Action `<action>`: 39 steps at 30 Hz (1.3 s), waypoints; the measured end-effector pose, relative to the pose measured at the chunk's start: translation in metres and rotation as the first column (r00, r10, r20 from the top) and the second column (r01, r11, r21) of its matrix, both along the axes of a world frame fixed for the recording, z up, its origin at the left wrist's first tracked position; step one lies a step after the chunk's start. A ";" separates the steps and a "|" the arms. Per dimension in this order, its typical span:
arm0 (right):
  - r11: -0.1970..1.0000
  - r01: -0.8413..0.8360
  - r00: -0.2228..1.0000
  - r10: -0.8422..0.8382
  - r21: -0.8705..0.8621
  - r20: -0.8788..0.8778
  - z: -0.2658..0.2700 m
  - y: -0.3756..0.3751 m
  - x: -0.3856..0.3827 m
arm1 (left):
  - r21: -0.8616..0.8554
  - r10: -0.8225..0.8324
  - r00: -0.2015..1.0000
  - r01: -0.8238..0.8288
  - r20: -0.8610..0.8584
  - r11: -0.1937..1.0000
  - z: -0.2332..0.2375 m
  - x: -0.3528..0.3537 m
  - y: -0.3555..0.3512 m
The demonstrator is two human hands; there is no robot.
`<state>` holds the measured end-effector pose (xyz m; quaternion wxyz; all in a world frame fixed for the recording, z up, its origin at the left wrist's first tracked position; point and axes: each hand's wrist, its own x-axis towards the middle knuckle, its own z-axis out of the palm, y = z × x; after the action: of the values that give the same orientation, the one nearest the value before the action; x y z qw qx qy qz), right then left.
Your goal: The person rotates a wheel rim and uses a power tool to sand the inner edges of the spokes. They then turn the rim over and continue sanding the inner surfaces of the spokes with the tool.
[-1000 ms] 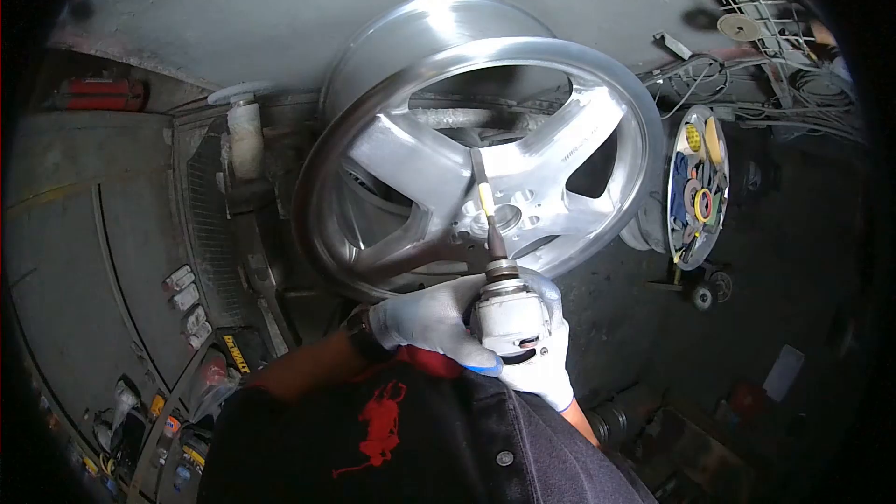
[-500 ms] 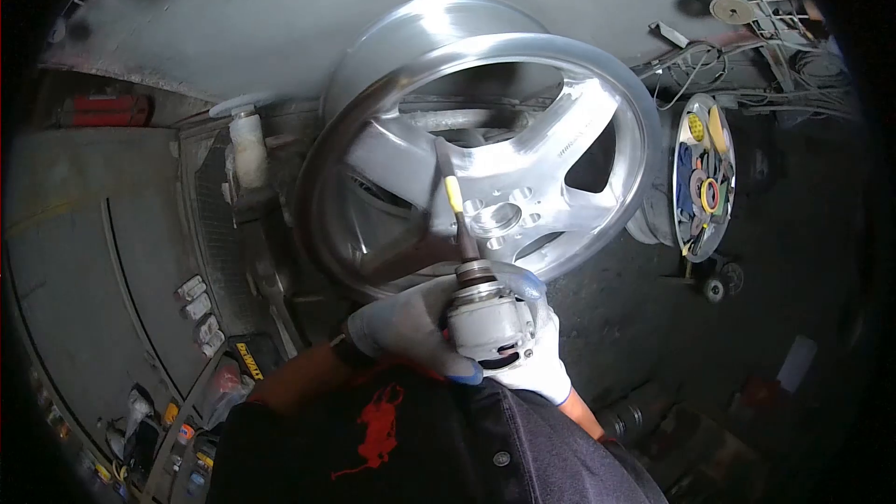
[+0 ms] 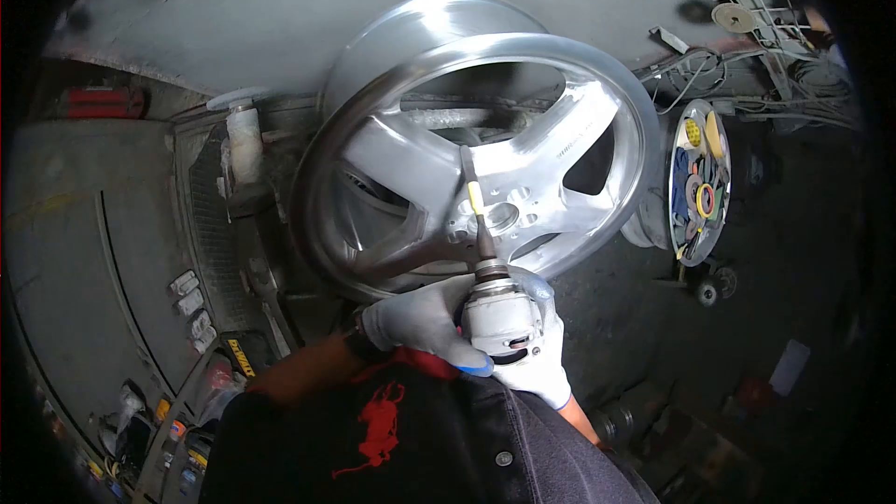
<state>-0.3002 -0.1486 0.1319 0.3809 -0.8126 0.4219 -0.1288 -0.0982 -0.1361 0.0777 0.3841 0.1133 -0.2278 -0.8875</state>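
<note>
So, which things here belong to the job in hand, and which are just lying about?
In use:
Left hand and right hand
White power tool, held in both
Silver wheel, at the tool's tip

Apparently just lying about:
Red cylinder
DeWalt-marked item
Pale disc
Round tray, though its contents may be supplies

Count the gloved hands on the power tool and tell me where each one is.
2. The left hand is on the left side of the power tool; the right hand is on its right side, partly hidden behind it.
</note>
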 end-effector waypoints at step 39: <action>0.991 0.136 0.991 -0.136 0.010 -0.004 0.015 0.001 0.015 | -0.016 -0.032 0.995 0.034 0.090 0.999 0.007 0.005 -0.005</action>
<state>-0.2856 -0.1475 0.1465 0.3748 -0.7802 0.4775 -0.1510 -0.0928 -0.1416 0.0852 0.3598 0.1458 -0.2543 -0.8858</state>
